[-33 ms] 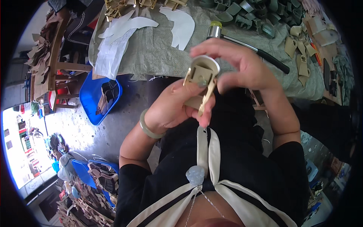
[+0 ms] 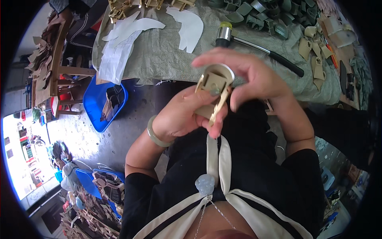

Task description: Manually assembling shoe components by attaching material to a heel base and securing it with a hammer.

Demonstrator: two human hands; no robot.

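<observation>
My left hand [image 2: 179, 108] is closed around a beige shoe heel [image 2: 217, 79] with a white rounded rim and gold-coloured side pieces. The heel is held tilted in front of my chest, its hollow end facing up. Fingers hide part of its lower end. Close by on the right, my right hand [image 2: 260, 81] curves around the top of the heel with thumb and fingers apart, somewhat blurred. A mallet [image 2: 224, 34] with a yellow-green face and black grip lies on the cloth-covered table [image 2: 159, 59] beyond my hands.
White cut-out sheets [image 2: 185, 30] and gold-coloured pieces [image 2: 153, 3] lie at the table's far left. A pile of green heels [image 2: 262, 18] and several beige pieces [image 2: 316, 49] sit at the right. Left of the table stands a blue bin [image 2: 89, 101].
My right hand has shifted slightly down and left, its fingers still apart. The heel in my left hand has turned a little and moved slightly nearer to me.
</observation>
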